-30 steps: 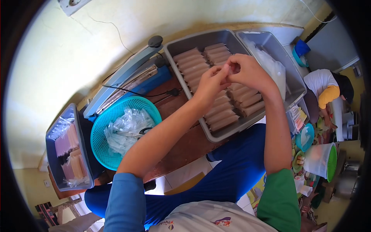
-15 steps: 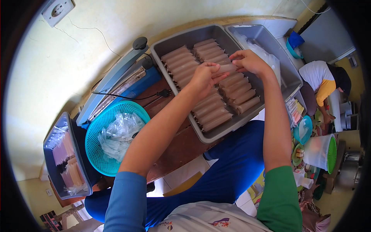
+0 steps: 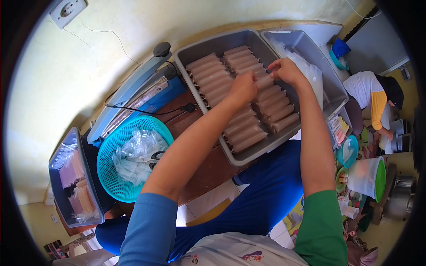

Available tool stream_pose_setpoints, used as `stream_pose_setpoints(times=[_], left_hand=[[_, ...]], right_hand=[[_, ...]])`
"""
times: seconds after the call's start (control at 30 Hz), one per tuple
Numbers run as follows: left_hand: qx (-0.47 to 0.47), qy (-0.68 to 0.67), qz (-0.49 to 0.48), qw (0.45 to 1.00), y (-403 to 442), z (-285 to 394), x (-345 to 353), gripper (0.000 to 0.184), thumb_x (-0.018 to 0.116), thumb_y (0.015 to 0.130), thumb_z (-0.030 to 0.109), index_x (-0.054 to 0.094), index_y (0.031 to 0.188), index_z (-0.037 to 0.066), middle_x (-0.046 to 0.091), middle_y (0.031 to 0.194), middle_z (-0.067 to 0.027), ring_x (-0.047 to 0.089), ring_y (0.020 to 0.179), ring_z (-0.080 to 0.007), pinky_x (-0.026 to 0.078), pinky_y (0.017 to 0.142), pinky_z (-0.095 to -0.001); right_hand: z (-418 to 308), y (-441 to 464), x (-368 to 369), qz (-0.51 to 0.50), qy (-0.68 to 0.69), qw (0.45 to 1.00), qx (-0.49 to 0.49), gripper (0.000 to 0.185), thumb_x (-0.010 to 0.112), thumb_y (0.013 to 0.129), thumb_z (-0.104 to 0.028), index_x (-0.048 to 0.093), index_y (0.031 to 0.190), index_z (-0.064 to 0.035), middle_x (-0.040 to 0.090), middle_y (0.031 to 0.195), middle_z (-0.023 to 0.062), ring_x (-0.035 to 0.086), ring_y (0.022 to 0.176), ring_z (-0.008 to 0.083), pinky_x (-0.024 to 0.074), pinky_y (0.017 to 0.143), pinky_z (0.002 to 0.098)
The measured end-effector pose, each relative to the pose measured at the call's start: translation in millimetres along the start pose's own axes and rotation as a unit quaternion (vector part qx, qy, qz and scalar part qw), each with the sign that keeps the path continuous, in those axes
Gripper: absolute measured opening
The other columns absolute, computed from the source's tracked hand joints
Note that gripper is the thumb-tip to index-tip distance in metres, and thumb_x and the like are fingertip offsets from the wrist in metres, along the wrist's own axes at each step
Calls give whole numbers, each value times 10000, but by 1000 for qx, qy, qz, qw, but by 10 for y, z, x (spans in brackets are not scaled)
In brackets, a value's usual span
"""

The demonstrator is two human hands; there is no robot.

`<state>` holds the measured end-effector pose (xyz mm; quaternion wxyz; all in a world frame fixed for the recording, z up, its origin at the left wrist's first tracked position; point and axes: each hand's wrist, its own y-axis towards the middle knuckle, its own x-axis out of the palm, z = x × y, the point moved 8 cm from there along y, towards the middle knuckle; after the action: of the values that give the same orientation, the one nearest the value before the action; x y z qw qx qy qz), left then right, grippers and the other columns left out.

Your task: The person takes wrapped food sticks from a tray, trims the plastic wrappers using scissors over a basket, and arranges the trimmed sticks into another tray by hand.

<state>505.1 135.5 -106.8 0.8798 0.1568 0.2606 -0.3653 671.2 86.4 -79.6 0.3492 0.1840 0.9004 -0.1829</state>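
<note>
Packet (image 3: 265,81) now looks placed in the tray (image 3: 204,48), lined up.
Was held up between both hands. Left hand (image 3: 244,87) curled beside it, can't tell if grip holds anything; right hand (image 3: 288,72) half open, apparently empty.

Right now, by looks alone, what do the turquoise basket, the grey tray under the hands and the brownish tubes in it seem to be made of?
Turquoise basket: probably moulded plastic, low sheen, its wall an even mesh.
Grey tray: likely rigid plastic, smooth, satiny, rounded corners.
Brownish tubes: apparently thin plastic film, faintly shiny, with pinched-looking ends; the filling stays unclear.
</note>
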Motion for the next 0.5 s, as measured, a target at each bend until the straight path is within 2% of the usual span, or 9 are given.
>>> stream_pose_setpoints(times=[0.03,0.13,0.27,0.33,0.5], left_hand=[[31,35,13,999,-32,60,-13,261,695,820,172,591,1016,35,657,884,-230,635,860,-396,488,765,-443],[56,30,-9,998,-64,106,7,251,682,824,152,586,1020,28,648,918,-255,608,918,-439,479,790,-467],[75,14,-19,997,-63,101,20,231,661,831,112,591,1029,16,647,939,-254,607,938,-434,477,819,-463],[90,10,-16,996,-45,104,33,251,655,794,55,603,1033,-3,648,974,-249,603,968,-427,474,854,-452],[102,61,-46,992,-76,116,58,334,638,717,-9,622,1051,-11,632,1055,-239,585,1037,-405,470,904,-429]], right_hand=[[8,13,0,5,-19,1000,1,297,701,687,35,713,980,-17,702,800,129,663,719,178,526,676,312],[-52,19,20,4,-94,995,-43,280,736,660,17,730,930,-56,711,805,115,670,738,200,527,691,330],[-132,-26,47,-1,-142,990,-8,244,758,638,10,736,869,-66,714,807,113,674,755,216,528,710,338],[-192,-98,40,-3,-162,987,19,170,727,657,-1,714,826,-17,693,769,109,644,725,178,509,673,328],[-197,-74,35,-1,-180,982,47,148,734,669,-54,720,812,-16,695,751,111,649,705,188,516,662,341]])
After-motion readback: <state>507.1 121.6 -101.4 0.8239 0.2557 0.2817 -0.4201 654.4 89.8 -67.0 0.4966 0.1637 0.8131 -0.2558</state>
